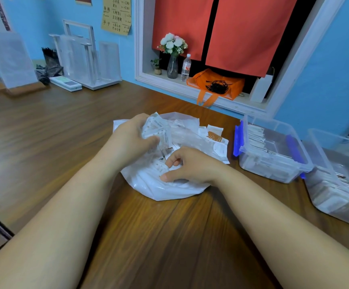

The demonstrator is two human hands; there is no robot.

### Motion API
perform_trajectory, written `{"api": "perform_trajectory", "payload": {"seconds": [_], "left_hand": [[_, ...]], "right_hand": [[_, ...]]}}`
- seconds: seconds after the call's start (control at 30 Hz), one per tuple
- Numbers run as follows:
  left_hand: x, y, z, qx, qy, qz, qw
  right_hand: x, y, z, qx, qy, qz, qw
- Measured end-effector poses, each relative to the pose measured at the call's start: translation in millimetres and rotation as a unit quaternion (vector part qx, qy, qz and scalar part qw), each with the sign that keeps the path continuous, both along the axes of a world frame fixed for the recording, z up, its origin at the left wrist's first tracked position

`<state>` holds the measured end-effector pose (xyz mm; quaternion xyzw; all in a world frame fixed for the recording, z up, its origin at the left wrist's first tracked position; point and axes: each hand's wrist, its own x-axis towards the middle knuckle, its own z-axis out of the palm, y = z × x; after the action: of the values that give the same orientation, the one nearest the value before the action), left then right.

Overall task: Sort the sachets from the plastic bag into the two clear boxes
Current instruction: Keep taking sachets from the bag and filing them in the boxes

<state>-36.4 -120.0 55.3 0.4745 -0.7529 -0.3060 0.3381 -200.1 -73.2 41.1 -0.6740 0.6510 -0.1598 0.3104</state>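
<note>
Thin, translucent white plastic bag (169,190), crumpled, mouth open, mid wooden table (65,132). Inside & spilling out far-right side: small flat sachets (215,135), white w/ orange print. L hand (132,136) over bag's left edge, fingers curled round a bunch of sachets (159,130). R hand (192,165) down in bag, fingers bent among sachets; can't tell if pinching one. Blue-latched box (273,170) just right of bag, second box (336,197) beside it, both clear, part-filled w/ sachets.
</note>
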Motion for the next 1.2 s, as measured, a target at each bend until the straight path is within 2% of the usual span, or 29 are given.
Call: {"api": "perform_trajectory", "payload": {"seconds": [0.23, 0.33, 0.53, 0.73, 0.9, 1.0, 1.1, 1.2], "left_hand": [[-1, 1, -1, -0.007, -0.004, -0.011, 1.0], [-2, 2, -1, -0.004, 0.005, -0.007, 1.0], [-4, 3, -1, 0.023, 0.087, 0.004, 0.996], [-6, 5, 0, 0.042, 0.156, 0.006, 0.987], [-11, 9, 0, 0.059, 0.204, 0.0, 0.977], [-19, 13, 0, 0.1, 0.229, -0.016, 0.968], [-34, 19, 2, 0.181, 0.262, -0.043, 0.947], [-49, 24, 7, 0.221, 0.293, -0.072, 0.927]], "right_hand": [[0, 5, 0, 0.035, -0.138, -0.01, 0.99], [0, 8, 1, 0.027, -0.167, -0.014, 0.986], [-13, 11, 11, -0.023, -0.177, -0.051, 0.983], [-35, 17, 23, -0.127, -0.186, -0.112, 0.968], [-49, 24, 30, -0.152, -0.254, -0.165, 0.941], [-55, 29, 36, -0.14, -0.303, -0.174, 0.926], [-62, 36, 41, -0.127, -0.348, -0.176, 0.912], [-70, 48, 44, -0.12, -0.378, -0.199, 0.896]]}}
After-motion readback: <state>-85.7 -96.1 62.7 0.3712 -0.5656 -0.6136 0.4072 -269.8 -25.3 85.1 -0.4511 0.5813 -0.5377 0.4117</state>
